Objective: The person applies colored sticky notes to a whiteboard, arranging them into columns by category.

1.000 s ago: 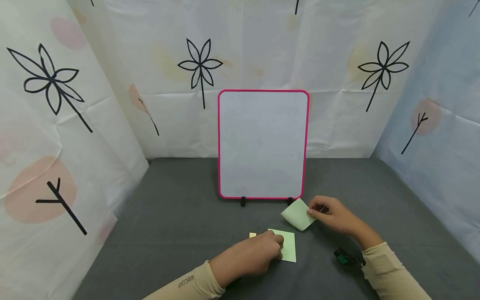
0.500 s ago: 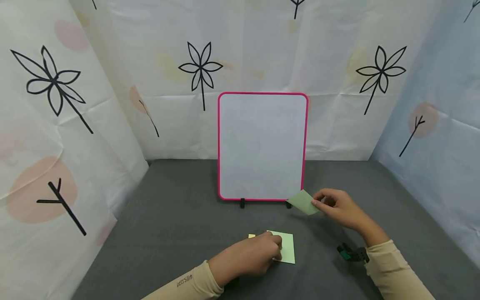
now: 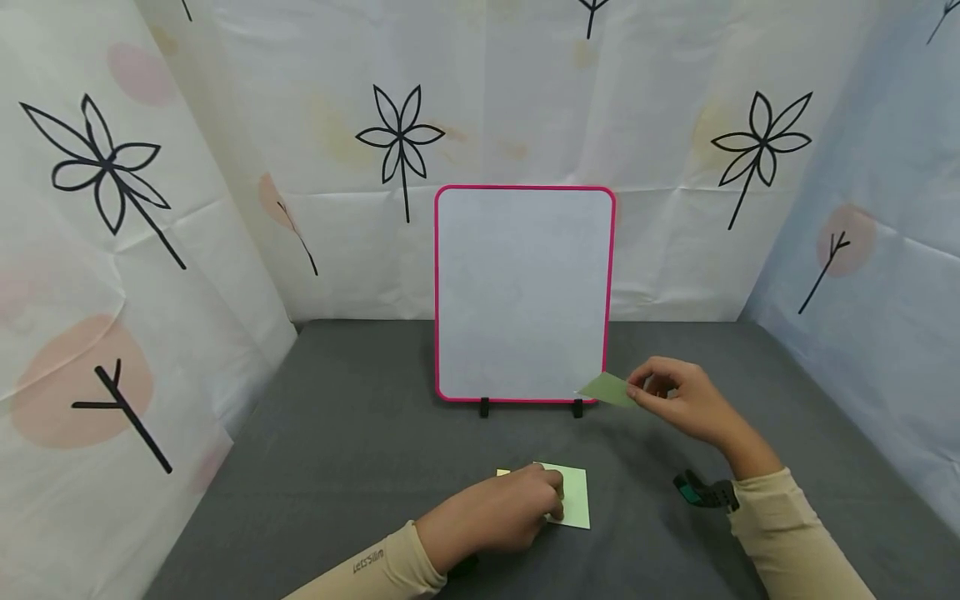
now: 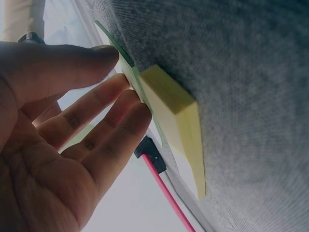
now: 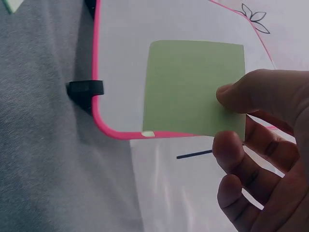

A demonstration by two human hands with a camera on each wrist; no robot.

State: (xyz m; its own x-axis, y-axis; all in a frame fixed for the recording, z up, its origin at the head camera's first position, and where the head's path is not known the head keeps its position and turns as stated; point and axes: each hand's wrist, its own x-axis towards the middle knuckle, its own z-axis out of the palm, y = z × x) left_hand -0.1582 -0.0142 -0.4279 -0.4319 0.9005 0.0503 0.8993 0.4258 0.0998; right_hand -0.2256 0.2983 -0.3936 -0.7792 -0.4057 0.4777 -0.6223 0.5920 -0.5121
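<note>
My right hand (image 3: 686, 402) pinches a single green sticky note (image 3: 606, 389) by its edge, between thumb and fingers. In the right wrist view the note (image 5: 186, 82) appears flat, in front of the lower corner of a pink-edged whiteboard (image 3: 525, 292); whether it touches the board cannot be told. On the table, fingertips of my left hand (image 3: 506, 507) press on a green sticky note pad (image 3: 577, 500), and those fingers look fairly straight in the left wrist view. Beside that pad lies a thicker yellow sticky note pad (image 4: 179, 113), mostly hidden by the hand in the head view.
Black feet (image 3: 484, 407) hold the whiteboard upright on the dark grey tabletop (image 3: 360, 433). Printed cloth walls (image 3: 337, 250) enclose the back and sides. A dark band with a green part (image 3: 701, 490) sits at the right wrist.
My right hand has lifted the green note up and slightly right, tilting it closer to edge-on in the head view. The left hand stays on the pad.
</note>
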